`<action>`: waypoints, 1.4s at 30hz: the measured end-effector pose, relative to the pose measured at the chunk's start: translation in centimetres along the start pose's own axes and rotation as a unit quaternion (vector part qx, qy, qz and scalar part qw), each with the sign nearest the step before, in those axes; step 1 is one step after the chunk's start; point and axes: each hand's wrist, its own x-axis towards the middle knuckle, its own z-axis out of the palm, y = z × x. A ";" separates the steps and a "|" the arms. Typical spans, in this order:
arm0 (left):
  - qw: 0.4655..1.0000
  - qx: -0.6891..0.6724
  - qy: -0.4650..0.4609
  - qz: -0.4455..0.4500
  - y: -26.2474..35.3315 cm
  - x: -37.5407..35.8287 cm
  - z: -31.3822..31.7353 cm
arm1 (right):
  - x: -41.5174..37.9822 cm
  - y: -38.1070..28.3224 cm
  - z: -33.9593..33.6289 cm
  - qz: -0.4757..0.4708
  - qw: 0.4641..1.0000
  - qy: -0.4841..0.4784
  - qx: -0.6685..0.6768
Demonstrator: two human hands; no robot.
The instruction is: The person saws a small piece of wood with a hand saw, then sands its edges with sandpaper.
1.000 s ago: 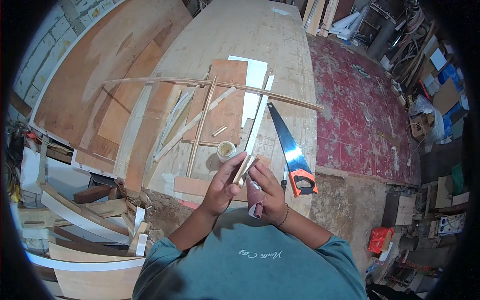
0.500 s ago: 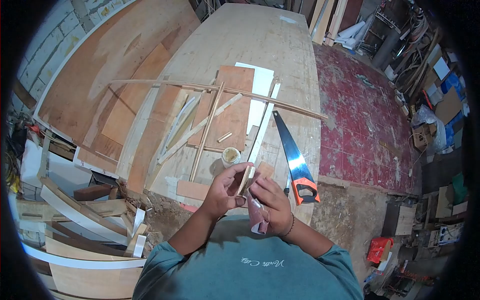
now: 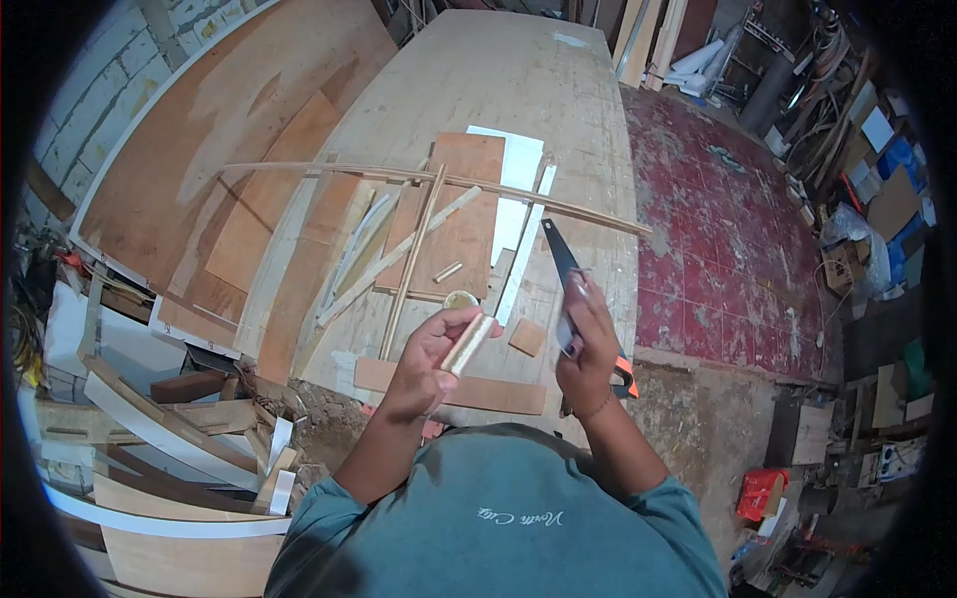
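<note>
My left hand (image 3: 419, 364) is closed around a short wooden block (image 3: 466, 344), tilted, with a pale edge turned up. Blurred by motion, my right hand (image 3: 593, 339) grips a reddish folded sheet that looks like sandpaper (image 3: 567, 337). That hand is over the handsaw (image 3: 560, 249), covering much of its blade and part of its orange handle. Just beyond my left hand stands an open tub (image 3: 461, 298), partly hidden by the fingers. A small square of wood (image 3: 526, 337) lies on the workbench (image 3: 478, 70) between my hands.
Long thin wooden strips (image 3: 558, 207) cross the bench over a brown board (image 3: 469, 189) and a white sheet (image 3: 518, 164). A white strip (image 3: 526, 249) lies left of the saw. Wood offcuts (image 3: 169, 429) are piled at lower left; red flooring (image 3: 718, 239) lies right.
My hands have moved apart. The right one has gone right and away from me over the saw with the sandpaper; the left has turned the wooden block and stays near the tub.
</note>
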 end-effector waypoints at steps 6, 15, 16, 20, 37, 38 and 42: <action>0.981 -0.185 0.059 0.026 -0.6 0.1 -0.4 | -3.1 -1.0 1.5 0.010 0.995 -0.049 0.084; 0.981 -0.183 0.057 0.017 -2.3 -0.6 -0.5 | -3.4 -2.2 1.5 -0.024 0.985 -0.078 0.154; 0.981 -0.184 0.058 0.016 -2.4 -0.7 -0.5 | -3.4 -2.3 1.5 -0.027 0.984 -0.068 0.159; 0.990 -0.132 0.058 0.002 -2.3 -0.7 -0.3 | -3.0 -2.5 1.4 -0.035 0.985 -0.072 0.152; 0.994 -0.026 0.088 -0.061 -1.5 -0.5 1.2 | -2.8 -3.4 1.4 -0.137 0.976 -0.125 0.111; 0.993 -0.023 0.091 -0.072 -1.6 -0.6 1.3 | -2.8 -3.2 1.5 -0.134 0.977 -0.124 0.110; 0.992 -0.067 0.083 -0.065 -1.1 -0.8 1.2 | -1.5 -1.2 2.5 -0.060 0.990 -0.117 0.054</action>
